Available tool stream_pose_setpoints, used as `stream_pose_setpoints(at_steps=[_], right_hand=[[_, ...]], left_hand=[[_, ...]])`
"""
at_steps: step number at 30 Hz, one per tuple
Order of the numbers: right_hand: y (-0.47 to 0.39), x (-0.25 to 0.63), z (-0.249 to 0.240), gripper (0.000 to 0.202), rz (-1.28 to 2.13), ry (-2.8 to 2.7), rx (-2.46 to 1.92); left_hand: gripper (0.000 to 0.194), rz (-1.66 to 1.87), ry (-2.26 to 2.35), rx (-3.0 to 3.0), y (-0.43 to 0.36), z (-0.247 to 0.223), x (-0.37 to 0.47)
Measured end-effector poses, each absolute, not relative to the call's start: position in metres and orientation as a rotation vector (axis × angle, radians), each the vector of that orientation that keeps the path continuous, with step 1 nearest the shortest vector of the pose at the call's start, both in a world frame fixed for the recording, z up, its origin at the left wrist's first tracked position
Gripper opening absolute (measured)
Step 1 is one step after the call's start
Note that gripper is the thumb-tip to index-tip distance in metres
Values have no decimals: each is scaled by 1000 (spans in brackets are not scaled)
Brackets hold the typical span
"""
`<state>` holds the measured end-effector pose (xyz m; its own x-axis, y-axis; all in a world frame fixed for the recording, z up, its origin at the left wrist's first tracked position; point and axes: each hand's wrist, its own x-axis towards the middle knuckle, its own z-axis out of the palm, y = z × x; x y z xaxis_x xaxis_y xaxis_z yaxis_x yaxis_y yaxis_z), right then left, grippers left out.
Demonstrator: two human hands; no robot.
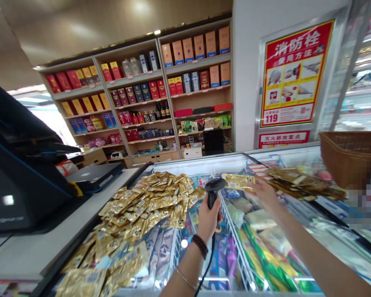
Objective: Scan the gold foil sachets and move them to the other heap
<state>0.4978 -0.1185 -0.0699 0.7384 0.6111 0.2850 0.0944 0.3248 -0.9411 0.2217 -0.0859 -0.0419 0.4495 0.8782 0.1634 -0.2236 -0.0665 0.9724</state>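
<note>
The left hand [207, 218] is wrapped around the handle of a black barcode scanner [215, 186], held upright above the middle of the glass-topped freezer [185, 164]. Its cable [207, 266] hangs down past the wrist, which wears a dark beaded bracelet [199, 245]. The right hand [262, 190] pinches one end of a gold packet [237, 181], which lies level with the scanner's head, toward the freezer's far edge; whether packet and scanner touch, I cannot tell.

A large heap of gold packets [154, 202] spreads along the freezer's left edge, from near its far left corner down to the near left corner. A smaller pile of gold packets [299, 179] lies by the dark rail [334, 216] on the right, beside a wicker basket [343, 165]. Through the glass, bagged goods [266, 251] show in white wire baskets. Left of the freezer, a pale surface [54, 247] carries a black terminal [27, 177] and a flat black device [94, 176].
</note>
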Motion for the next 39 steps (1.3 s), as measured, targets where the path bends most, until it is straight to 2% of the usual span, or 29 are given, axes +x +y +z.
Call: stream_pose_setpoints(at_steps=[11,29,39], right_hand=[[-111,493,-72,42,447,-465,-1136],[-108,492,-74,30,468,-470,-1160],[-109,491,-74,33,456,-485,-1165]], left_hand=[[58,903,720,1479,-94,-38,214],[55,857,683,1495,-95,-42,221],[61,873,631,1467,-98,-40,221]])
